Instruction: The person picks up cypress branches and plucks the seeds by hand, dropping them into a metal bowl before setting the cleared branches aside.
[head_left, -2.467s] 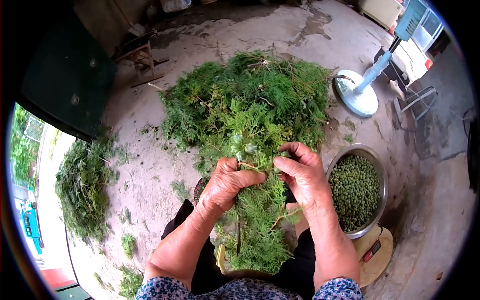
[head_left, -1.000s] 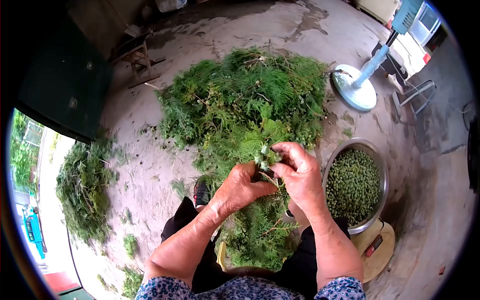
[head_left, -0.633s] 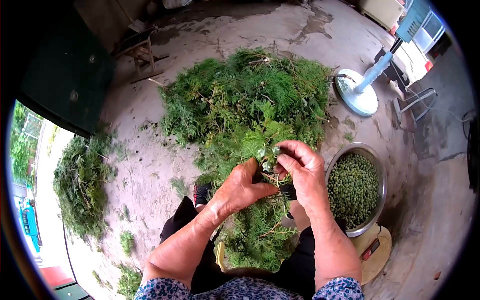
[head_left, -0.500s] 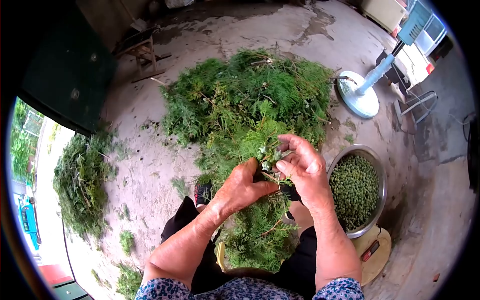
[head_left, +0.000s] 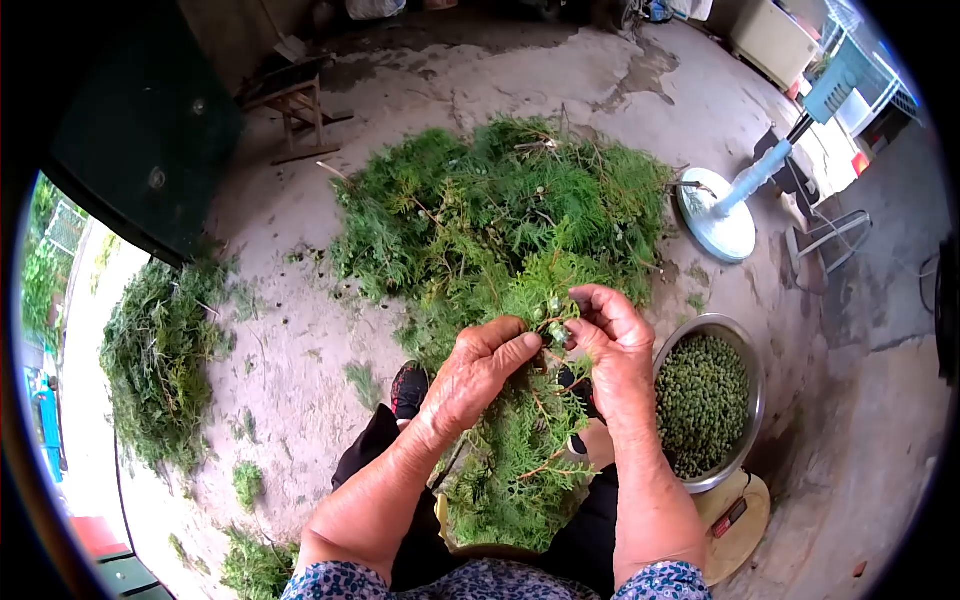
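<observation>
My left hand [head_left: 482, 372] is closed around the stem of a leafy conifer sprig [head_left: 545, 285] held above my lap. Pale green cones [head_left: 557, 328] sit on the sprig between my two hands. With thumb and fingers bent together, my right hand [head_left: 617, 352] pinches at one of these cones. Cut conifer branches [head_left: 515, 490] lie across my lap beneath both hands. To the right of my right arm stands a metal bowl [head_left: 757, 385], holding many small green cones [head_left: 700, 400].
A big heap of conifer branches [head_left: 490, 200] lies on the concrete floor ahead, a smaller heap [head_left: 160, 360] at left. A fan base [head_left: 718, 225] stands at right. A phone [head_left: 730, 517] rests on a round wooden stool [head_left: 742, 550]. A wooden stand [head_left: 295, 110] is at back left.
The view has tilted up a little, so the floor and heaps sit lower. My right thumb and fingers have drawn closer around a cone. The left hand keeps its hold on the sprig.
</observation>
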